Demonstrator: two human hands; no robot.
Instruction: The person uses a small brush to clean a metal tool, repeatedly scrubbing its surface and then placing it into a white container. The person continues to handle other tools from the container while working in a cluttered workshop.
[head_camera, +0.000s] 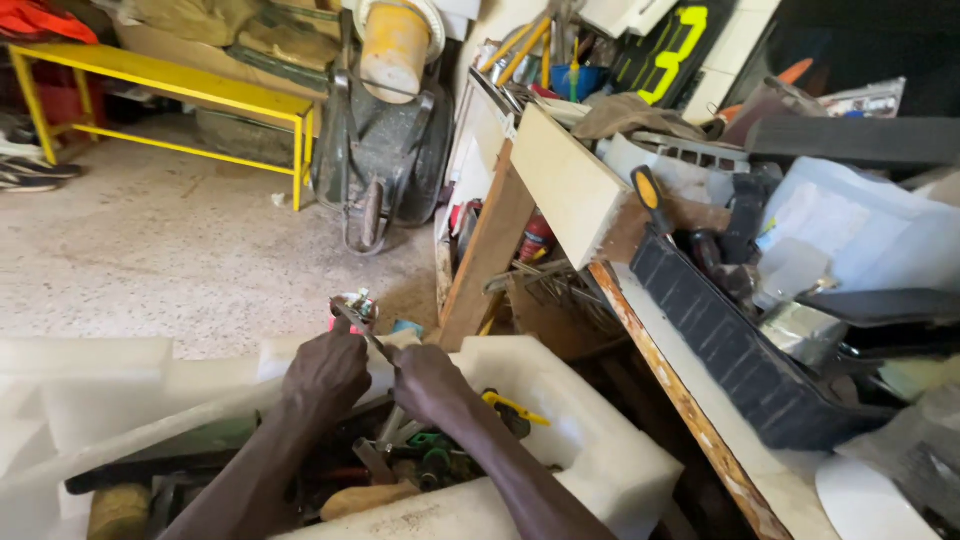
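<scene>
My left hand (325, 372) and my right hand (425, 380) are both closed around a metal hand tool (357, 318) with a pinkish handle, held up over a white foam box (590, 440). The tool's upper end sticks out above my left knuckles. The box holds several tools, among them a yellow-handled one (512, 406), a green-handled one (432, 462) and a wooden handle (368, 498). How much of the tool lies under my fingers is hidden.
A cluttered workbench (690, 400) with a black case (735, 350) stands to the right. A wheelbarrow (380, 150) leans at the back, beside a yellow metal bench (160, 85). A wooden plank (485, 250) leans against the workbench. Speckled floor (150, 260) lies at the left.
</scene>
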